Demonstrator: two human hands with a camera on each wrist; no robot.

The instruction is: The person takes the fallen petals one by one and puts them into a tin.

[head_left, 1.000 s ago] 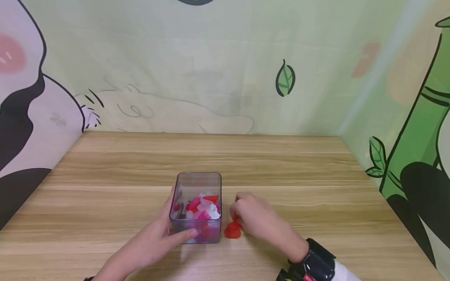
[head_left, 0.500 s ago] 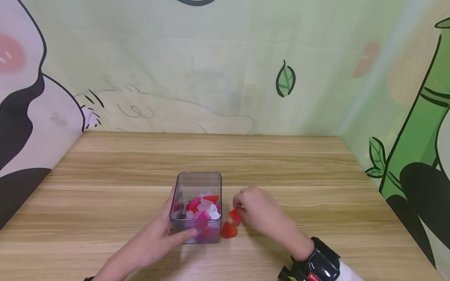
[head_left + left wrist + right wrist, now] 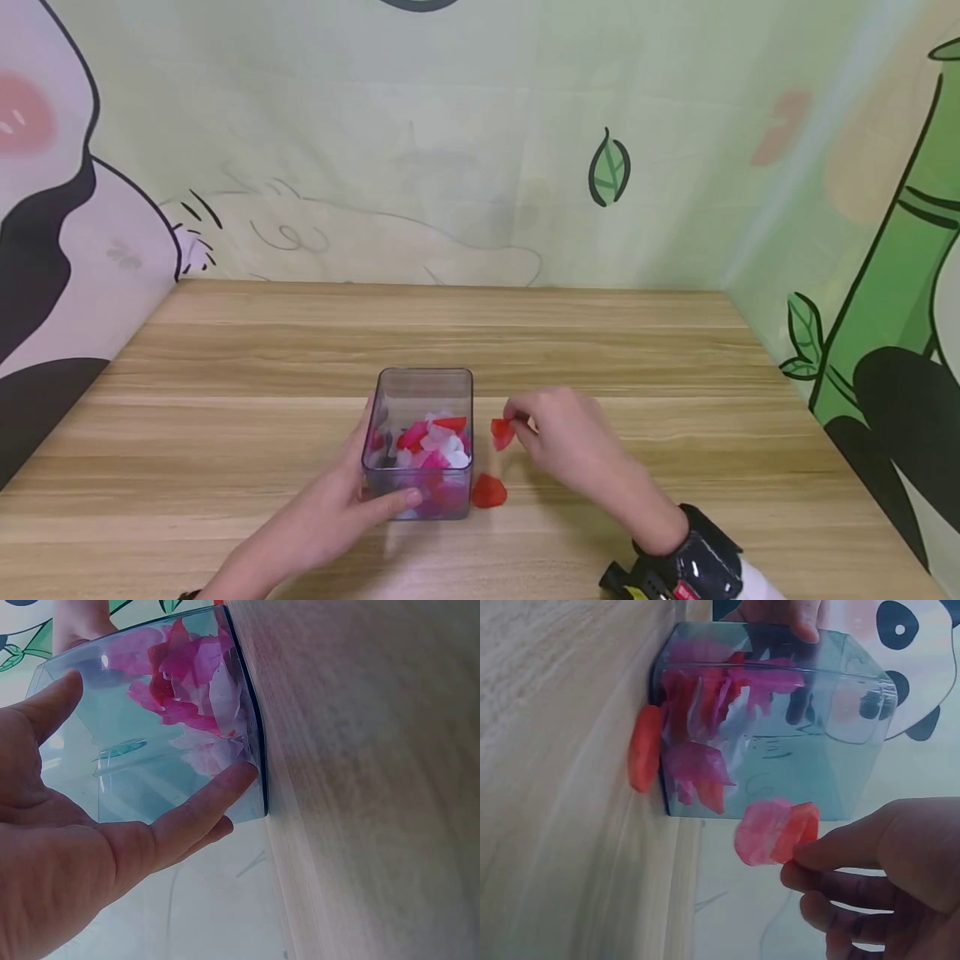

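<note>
A clear smoky plastic box [image 3: 423, 387] stands on the table, with pink, red and white artificial petals [image 3: 437, 448] heaped in its near part. My left hand [image 3: 333, 510] grips the box from its left side, thumb across the near wall. To the right of the box, my right hand [image 3: 570, 437] pinches a petal [image 3: 501, 433] between thumb and fingertips, above the table. In the right wrist view this petal [image 3: 776, 832] shows a pink part and a red part; whether it is two layers I cannot tell. Another red petal [image 3: 490, 492] lies on the table close beside the box's near right corner.
The wood-grain table [image 3: 300, 333] runs back to a wall covering [image 3: 465, 167] printed with pandas, leaves and bamboo. Black bands with a device [image 3: 693, 554] sit on the right wrist.
My right hand has lifted a petal off the table and moved slightly up and to the right with it. The other red petal shifted a little left, then stayed. The left hand and box have not moved.
</note>
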